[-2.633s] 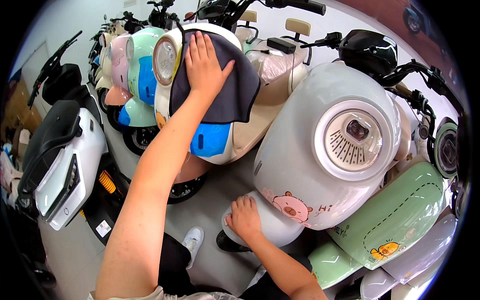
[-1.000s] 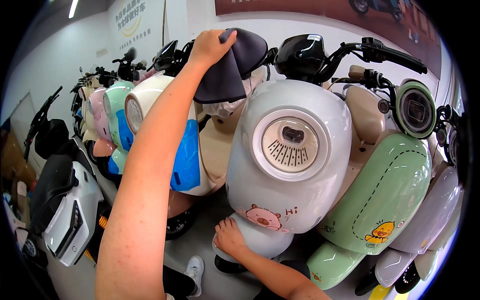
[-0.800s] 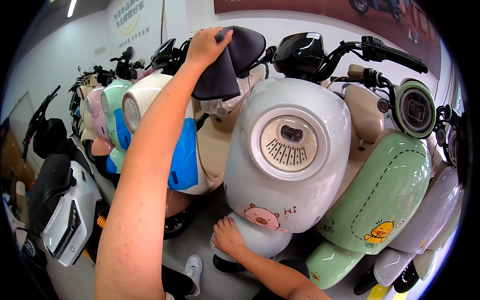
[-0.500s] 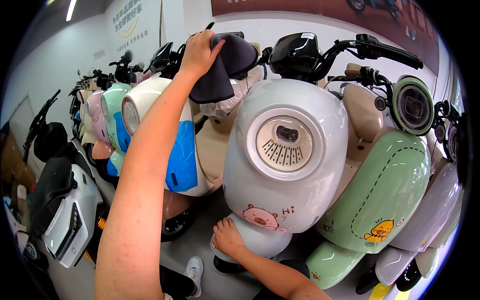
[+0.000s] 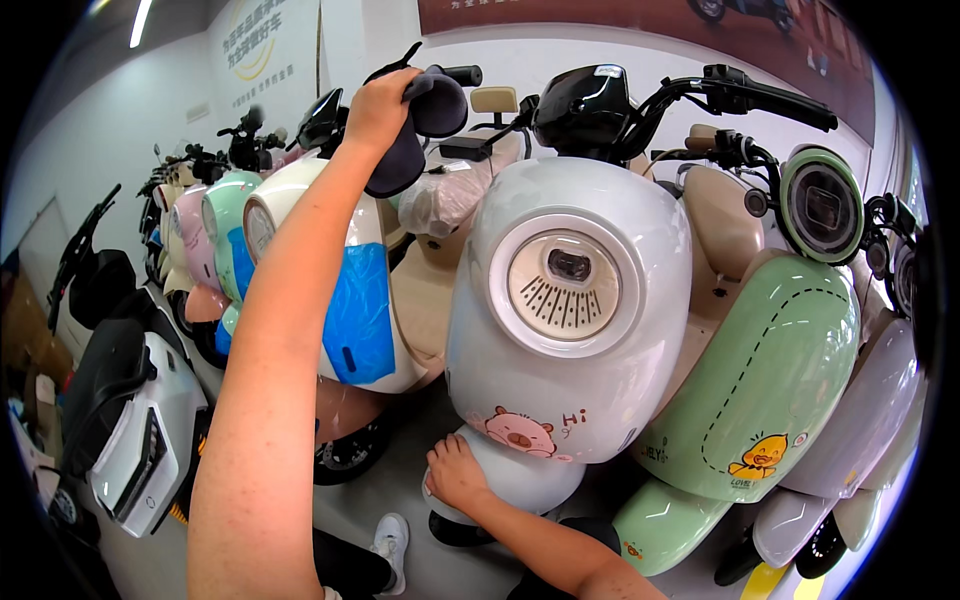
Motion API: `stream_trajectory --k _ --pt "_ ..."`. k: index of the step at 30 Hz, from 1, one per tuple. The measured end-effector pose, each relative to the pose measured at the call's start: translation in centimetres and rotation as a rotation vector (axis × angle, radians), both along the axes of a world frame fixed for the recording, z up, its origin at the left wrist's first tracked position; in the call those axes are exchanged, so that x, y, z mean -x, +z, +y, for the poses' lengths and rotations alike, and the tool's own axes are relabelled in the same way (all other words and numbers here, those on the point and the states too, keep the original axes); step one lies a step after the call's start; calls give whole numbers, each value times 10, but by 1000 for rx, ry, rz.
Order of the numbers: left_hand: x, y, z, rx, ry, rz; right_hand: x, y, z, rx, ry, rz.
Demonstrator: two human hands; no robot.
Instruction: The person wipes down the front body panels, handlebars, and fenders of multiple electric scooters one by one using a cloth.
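Observation:
My left hand (image 5: 380, 105) is raised at the upper left, closed on a dark grey cloth (image 5: 438, 103) that hangs in folds beside a black handlebar grip (image 5: 464, 76). Whether the cloth touches the grip, I cannot tell. Below and to the right stands a glossy white scooter (image 5: 570, 400) with a round headlight (image 5: 566, 285) and a pink animal sticker (image 5: 520, 432). My right hand (image 5: 458, 472) lies on its front fender (image 5: 535, 480), fingers spread over the curved surface, holding nothing.
A green scooter (image 5: 760, 390) stands close on the right. On the left are a cream scooter with blue film (image 5: 360, 310), and a white-and-black scooter (image 5: 140, 430) farther out. Several more scooters line up behind. My white shoe (image 5: 391, 540) is on the floor.
My left hand has moved slightly left and down with the cloth, which is now more bunched and uncovers the handlebar grip and a beige backrest behind. My right hand stays on the fender.

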State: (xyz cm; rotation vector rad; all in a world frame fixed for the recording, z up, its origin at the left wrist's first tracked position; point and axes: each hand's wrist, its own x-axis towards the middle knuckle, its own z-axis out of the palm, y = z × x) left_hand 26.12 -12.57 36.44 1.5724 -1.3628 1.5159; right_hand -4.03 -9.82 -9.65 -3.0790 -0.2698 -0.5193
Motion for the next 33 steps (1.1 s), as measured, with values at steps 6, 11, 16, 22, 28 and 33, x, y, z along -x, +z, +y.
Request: stream_trajectory --k 6,11,16,22,28,33 --pt "17 8 1 -79 159 93 2 4 0 -6 -3 16" --pt "1 -2 -15 -21 153 102 3 3 -5 -74 13 21" --pt "-6 -9 2 -29 57 -2 -2 3 1 -61 0 9" --pt "19 -28 6 -10 249 144 0 2 -1 -72 -14 7" --pt "56 -14 63 -193 385 297 -2 -4 1 -42 -15 -8" --pt "46 -22 102 91 424 89 -2 -8 0 -12 -23 -9"
